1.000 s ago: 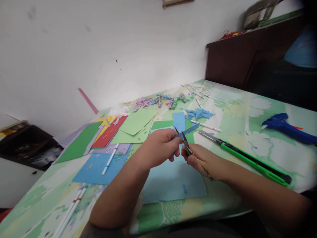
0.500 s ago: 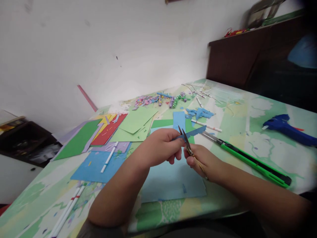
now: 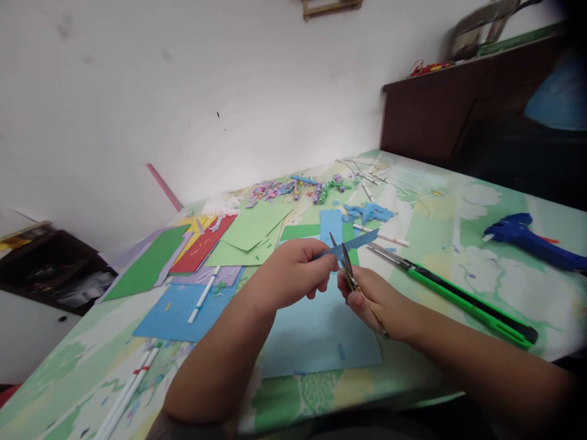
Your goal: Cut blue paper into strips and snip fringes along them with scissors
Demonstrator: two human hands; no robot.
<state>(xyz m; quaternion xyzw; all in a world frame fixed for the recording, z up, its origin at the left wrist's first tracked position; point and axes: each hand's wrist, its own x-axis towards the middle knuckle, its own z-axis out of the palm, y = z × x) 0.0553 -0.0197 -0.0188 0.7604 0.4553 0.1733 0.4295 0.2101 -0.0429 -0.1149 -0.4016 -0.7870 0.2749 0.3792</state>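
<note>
My left hand (image 3: 293, 272) is closed in a pinch on a narrow blue paper strip (image 3: 355, 242) that sticks out to the right above the table. My right hand (image 3: 373, 299) is closed on small scissors (image 3: 345, 266), whose blades point up and meet the strip close to my left fingertips. Both hands hover over a light blue sheet (image 3: 321, 336) lying on the table.
A green utility knife (image 3: 458, 297) lies right of my hands, a blue glue gun (image 3: 532, 238) farther right. Coloured paper sheets (image 3: 202, 247), white pens (image 3: 204, 294) and paper scraps (image 3: 316, 186) cover the table's left and back. A dark cabinet (image 3: 426, 119) stands behind.
The scissor blades have closed somewhat on the strip. The strip has shifted slightly through my left fingers, and both hands stay in nearly the same place.
</note>
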